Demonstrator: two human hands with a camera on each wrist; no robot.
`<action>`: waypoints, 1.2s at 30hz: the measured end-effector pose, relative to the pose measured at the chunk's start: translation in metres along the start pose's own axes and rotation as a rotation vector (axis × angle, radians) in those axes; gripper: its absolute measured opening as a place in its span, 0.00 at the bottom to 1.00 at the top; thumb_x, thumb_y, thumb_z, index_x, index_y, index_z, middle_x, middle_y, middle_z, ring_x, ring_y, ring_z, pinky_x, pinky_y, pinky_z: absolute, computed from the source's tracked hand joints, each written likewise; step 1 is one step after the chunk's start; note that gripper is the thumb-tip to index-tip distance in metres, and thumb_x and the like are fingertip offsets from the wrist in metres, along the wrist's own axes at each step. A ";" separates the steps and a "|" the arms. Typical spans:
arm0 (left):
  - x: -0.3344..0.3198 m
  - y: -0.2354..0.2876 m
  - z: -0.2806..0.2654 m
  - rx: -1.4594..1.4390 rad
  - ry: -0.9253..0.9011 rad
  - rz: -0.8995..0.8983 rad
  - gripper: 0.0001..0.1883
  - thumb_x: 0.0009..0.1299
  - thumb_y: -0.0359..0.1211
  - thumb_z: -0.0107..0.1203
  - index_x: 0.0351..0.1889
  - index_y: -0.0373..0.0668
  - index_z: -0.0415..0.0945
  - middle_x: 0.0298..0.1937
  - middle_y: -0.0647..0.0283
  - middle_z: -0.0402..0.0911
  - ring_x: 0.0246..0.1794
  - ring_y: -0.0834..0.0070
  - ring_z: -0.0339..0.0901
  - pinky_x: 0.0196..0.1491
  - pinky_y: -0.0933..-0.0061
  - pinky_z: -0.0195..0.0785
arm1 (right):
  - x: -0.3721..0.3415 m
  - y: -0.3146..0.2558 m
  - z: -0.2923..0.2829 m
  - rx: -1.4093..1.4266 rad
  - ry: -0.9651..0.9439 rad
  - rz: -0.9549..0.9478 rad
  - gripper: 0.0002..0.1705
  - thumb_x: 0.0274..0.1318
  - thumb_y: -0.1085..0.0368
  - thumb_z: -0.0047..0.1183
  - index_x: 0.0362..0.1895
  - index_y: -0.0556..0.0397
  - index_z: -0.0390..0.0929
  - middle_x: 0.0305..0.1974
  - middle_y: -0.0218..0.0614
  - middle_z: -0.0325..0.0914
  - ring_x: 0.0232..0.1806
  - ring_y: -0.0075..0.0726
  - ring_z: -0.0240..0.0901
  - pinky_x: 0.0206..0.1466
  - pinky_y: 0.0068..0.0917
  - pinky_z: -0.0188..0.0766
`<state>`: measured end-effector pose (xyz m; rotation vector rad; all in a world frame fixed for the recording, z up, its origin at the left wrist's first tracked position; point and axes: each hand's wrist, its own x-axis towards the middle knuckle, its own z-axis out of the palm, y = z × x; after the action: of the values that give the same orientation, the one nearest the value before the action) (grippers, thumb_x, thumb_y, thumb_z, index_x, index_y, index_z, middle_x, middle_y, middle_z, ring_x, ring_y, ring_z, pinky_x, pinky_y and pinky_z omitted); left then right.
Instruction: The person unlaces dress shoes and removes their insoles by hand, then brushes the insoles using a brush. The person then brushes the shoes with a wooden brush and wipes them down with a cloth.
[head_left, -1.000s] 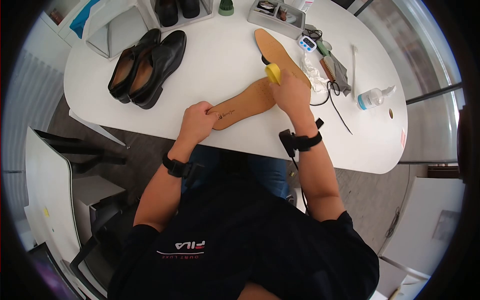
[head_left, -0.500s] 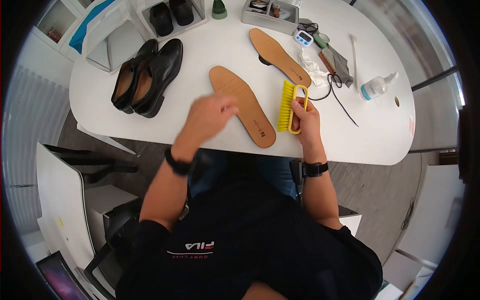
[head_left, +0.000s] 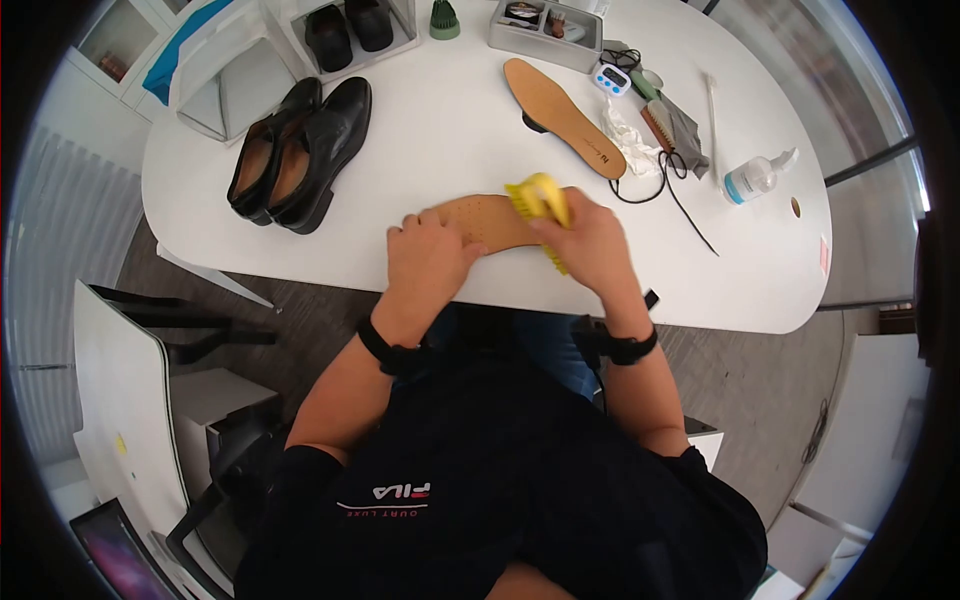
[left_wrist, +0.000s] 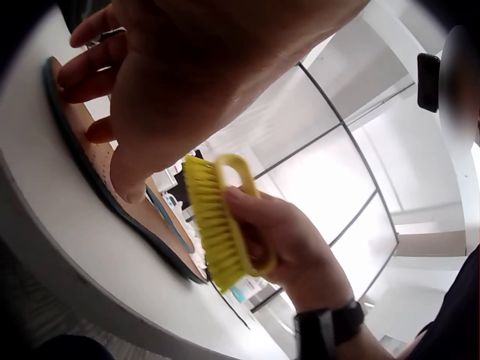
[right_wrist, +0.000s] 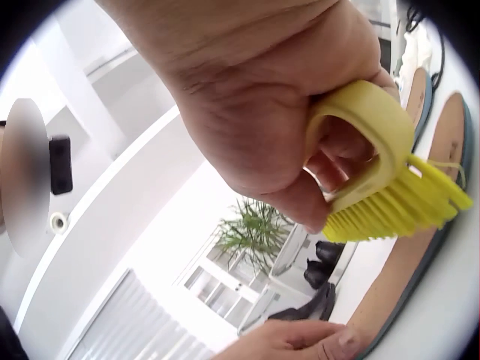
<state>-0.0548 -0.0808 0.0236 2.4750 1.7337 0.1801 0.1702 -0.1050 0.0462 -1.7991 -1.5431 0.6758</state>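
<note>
A tan insole (head_left: 490, 222) lies along the table's near edge. My left hand (head_left: 428, 262) rests on its left end; in the left wrist view its fingers (left_wrist: 94, 71) are spread over the perforated part, with the thumb near one edge. My right hand (head_left: 592, 242) grips a yellow scrub brush (head_left: 543, 192) by its loop handle. In the right wrist view the brush's yellow bristles (right_wrist: 397, 206) overlap the insole, tilted over its tan top. The insole's right end is partly hidden behind the right hand. A second tan insole (head_left: 562, 115) lies farther back.
Black leather shoes (head_left: 325, 160) stand at the left, by a white box (head_left: 235, 90). At the back are a green brush (head_left: 445, 20) and a grey compartment tray (head_left: 545, 45). To the right lie a timer (head_left: 611, 79), crumpled white paper (head_left: 628, 140), black cord (head_left: 690, 225) and a spray bottle (head_left: 755, 180).
The near insole was turned to a slanted position and now lies sideways again. My left hand has come down on it, and my right hand has brought the brush left over it.
</note>
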 end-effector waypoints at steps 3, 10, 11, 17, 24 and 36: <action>-0.005 -0.001 0.018 -0.052 -0.014 0.000 0.21 0.62 0.48 0.72 0.43 0.42 0.86 0.40 0.55 0.82 0.44 0.55 0.80 0.44 0.54 0.75 | 0.014 -0.019 0.036 -0.330 -0.095 -0.202 0.22 0.57 0.51 0.66 0.45 0.55 0.82 0.33 0.52 0.85 0.38 0.60 0.85 0.41 0.51 0.79; 0.002 -0.021 0.028 -0.386 0.141 0.145 0.19 0.59 0.44 0.75 0.40 0.43 0.82 0.42 0.61 0.77 0.47 0.58 0.76 0.47 0.57 0.74 | 0.044 0.004 0.035 -0.534 -0.151 -0.170 0.22 0.58 0.47 0.62 0.44 0.52 0.83 0.35 0.49 0.87 0.40 0.61 0.85 0.46 0.51 0.80; 0.001 -0.023 0.032 -0.388 0.142 0.143 0.20 0.59 0.44 0.75 0.40 0.43 0.81 0.42 0.62 0.76 0.47 0.59 0.76 0.48 0.58 0.73 | 0.053 0.006 0.016 -0.571 -0.142 -0.097 0.19 0.59 0.50 0.62 0.42 0.53 0.81 0.34 0.49 0.87 0.40 0.58 0.86 0.43 0.50 0.80; -0.001 -0.021 0.044 -0.449 0.281 0.172 0.20 0.58 0.43 0.76 0.39 0.43 0.80 0.41 0.62 0.76 0.46 0.58 0.75 0.47 0.58 0.73 | 0.049 0.014 0.062 -0.793 0.280 -0.276 0.07 0.63 0.62 0.53 0.41 0.51 0.78 0.29 0.42 0.82 0.27 0.50 0.84 0.33 0.44 0.81; -0.002 -0.020 0.046 -0.432 0.295 0.180 0.21 0.57 0.45 0.75 0.37 0.43 0.80 0.41 0.61 0.75 0.44 0.58 0.74 0.47 0.57 0.72 | 0.041 -0.005 0.048 -0.624 -0.081 -0.168 0.22 0.54 0.52 0.65 0.48 0.51 0.81 0.34 0.48 0.86 0.35 0.57 0.86 0.40 0.50 0.82; 0.001 -0.021 0.052 -0.411 0.358 0.190 0.22 0.56 0.47 0.76 0.36 0.43 0.79 0.40 0.62 0.76 0.44 0.58 0.75 0.45 0.57 0.73 | 0.026 -0.028 0.063 -0.450 -0.263 -0.319 0.17 0.58 0.55 0.60 0.44 0.54 0.79 0.36 0.53 0.86 0.38 0.62 0.85 0.45 0.51 0.82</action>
<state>-0.0655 -0.0744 -0.0313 2.3864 1.3778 0.9448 0.1098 -0.0674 0.0277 -1.7565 -2.2438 0.4441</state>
